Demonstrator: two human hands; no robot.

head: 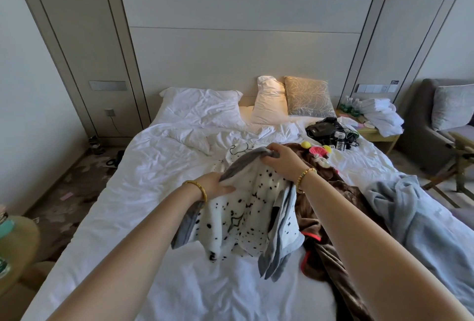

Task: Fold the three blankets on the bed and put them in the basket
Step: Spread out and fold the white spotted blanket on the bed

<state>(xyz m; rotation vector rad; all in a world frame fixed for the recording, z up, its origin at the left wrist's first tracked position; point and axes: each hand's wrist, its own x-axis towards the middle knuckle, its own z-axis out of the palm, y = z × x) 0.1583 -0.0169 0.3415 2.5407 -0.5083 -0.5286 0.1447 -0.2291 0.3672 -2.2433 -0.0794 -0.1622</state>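
I see both hands grasping the white spotted blanket (pixel 243 207) by its grey edge: left hand (pixel 218 186) pinches the nearer part, right hand (pixel 280 160) grips the far corner. It hangs lifted over the bed (pixel 143 166), with the brown blanket (pixel 331 220) and blue blanket (pixel 420 223) bunched beside it to the right.

A white blanket (pixel 246 207) speckled with black dots and edged in grey lies on the white bed (pixel 143 192); right of it, a brown blanket (pixel 331 218) (red trim showing), then a pale blue blanket (pixel 415 220).
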